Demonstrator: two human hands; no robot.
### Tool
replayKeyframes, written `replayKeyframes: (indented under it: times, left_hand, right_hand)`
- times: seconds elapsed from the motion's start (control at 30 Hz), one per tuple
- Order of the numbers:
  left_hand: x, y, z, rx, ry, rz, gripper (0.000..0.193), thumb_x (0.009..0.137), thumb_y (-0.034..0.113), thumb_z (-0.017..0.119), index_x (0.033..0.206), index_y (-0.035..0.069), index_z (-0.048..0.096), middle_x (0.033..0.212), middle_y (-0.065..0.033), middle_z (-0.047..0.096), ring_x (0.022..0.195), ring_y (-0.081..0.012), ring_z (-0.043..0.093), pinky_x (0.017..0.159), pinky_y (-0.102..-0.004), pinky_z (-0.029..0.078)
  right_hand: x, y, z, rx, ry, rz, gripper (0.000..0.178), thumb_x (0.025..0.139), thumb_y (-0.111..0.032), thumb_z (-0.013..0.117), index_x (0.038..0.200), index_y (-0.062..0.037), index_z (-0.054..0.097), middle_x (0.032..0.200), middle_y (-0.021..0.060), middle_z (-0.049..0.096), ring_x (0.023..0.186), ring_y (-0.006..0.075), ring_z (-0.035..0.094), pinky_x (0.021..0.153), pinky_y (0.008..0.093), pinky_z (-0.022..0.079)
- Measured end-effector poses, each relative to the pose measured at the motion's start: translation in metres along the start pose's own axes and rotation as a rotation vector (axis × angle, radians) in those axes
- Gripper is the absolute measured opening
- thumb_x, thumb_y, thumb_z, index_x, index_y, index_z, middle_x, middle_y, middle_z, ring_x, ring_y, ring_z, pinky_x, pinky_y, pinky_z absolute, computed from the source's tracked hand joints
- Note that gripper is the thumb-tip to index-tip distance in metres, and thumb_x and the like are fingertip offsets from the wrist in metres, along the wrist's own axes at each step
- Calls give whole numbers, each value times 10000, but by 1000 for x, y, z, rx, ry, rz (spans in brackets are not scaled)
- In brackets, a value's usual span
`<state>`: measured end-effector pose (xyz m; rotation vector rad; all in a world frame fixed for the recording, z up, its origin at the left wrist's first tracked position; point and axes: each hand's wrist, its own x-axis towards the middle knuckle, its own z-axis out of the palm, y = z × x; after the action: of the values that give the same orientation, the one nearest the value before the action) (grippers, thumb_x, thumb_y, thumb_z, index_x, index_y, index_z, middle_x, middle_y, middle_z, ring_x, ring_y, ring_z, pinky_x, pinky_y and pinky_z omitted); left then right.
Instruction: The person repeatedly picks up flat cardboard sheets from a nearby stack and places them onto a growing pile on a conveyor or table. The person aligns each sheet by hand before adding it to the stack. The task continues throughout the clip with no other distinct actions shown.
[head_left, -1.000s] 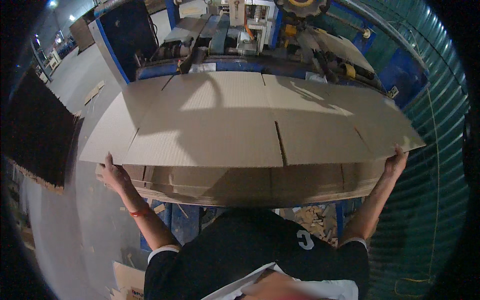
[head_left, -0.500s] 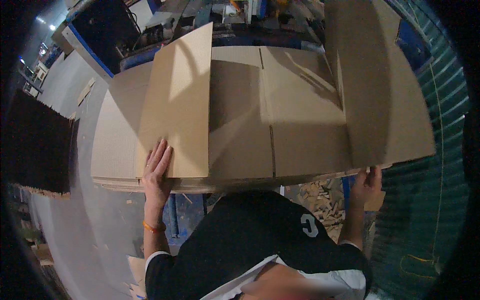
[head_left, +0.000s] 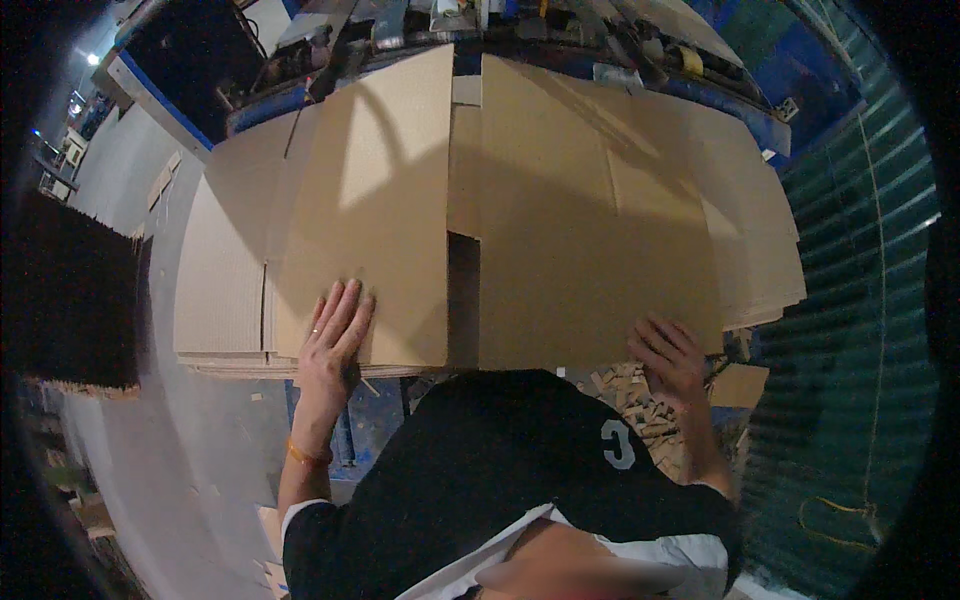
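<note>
Your left hand [head_left: 333, 345] rests on the left flap [head_left: 375, 220], your right hand [head_left: 672, 362] on the right flap [head_left: 585, 240]; your fingers [head_left: 338, 313] lie extended and released.

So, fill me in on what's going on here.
A person in a black shirt is handling a brown corrugated cardboard sheet on a stack of similar ones. Its left panel and right panel lie folded inward, a narrow gap between them. The left hand rests on the former, the right hand on the latter, both toward the near edge. A blue metal machine stands beyond the stack.
</note>
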<state>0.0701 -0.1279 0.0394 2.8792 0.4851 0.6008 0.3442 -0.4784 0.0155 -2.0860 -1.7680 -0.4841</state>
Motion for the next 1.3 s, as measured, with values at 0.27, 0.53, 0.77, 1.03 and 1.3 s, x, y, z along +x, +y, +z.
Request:
replayKeyframes:
  times: [0.27,0.53,0.77,1.03,1.3]
  left_hand:
    - [8,-14,-11,-237,149,-81,580,674,-74,533,1238,60,529,1319,-127,473,1262,-298,401,1065,-419,282]
    - [14,-20,9,19,-254,116,466,831,172,474,1296,143,482,1387,-93,399,1305,-299,330,1084,-485,206]
    - [28,-28,-4,-56,-287,98,514,791,77,557,1292,162,482,1409,-81,363,1316,-305,303,1089,-479,195]
    - [61,-142,11,-829,-46,-572,485,852,221,577,1264,-10,466,1258,-142,484,1066,-240,486,903,-346,389]
    - [132,-251,58,-274,-3,-575,424,904,359,447,1079,9,609,954,-199,646,847,-316,622,765,-378,465]
  right_hand:
    - [16,14,5,-5,-80,-27,411,692,-73,617,1090,-177,619,1248,27,554,1165,231,506,952,401,387]
    - [31,22,7,-66,-262,-122,415,727,-183,616,1141,-191,589,1296,23,506,1203,231,463,996,423,347]
    - [36,54,8,116,-402,168,419,810,-249,590,1223,-191,548,1362,90,423,1252,306,383,1037,460,294]
    - [65,187,30,836,359,1130,409,891,-364,509,1111,-27,584,1057,111,634,827,258,608,761,360,482]
    - [100,233,47,778,171,1232,340,883,-305,485,1029,-16,590,938,99,627,829,206,571,770,354,444]
